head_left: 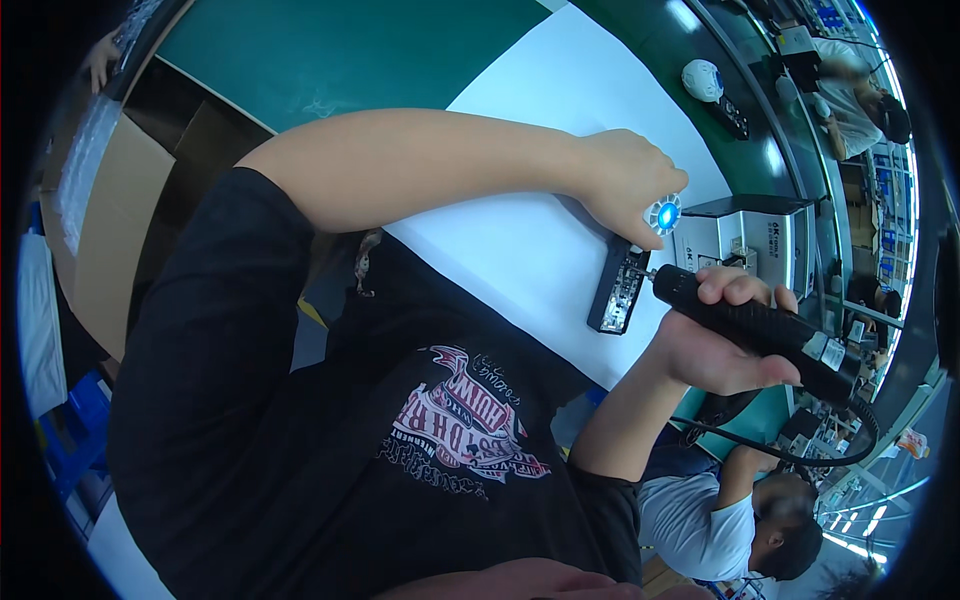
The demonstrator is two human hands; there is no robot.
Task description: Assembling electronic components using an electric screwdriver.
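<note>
- Black T-shirt point(330, 490), worn by the person: a large chest print point(462, 420) in red and white – block capitals set on slanting banners, with a line of thin, pale script curving above and more script beneath, partly too small to make out.
- White box point(707, 235), on the right of the work surface: bold dark capitals stand on two of its faces, turned sideways, with smaller characters alongside that blur.
- Black electric screwdriver point(755, 325): a small white label point(828, 352) near the cable end – its dark marks are too small to read.
</note>
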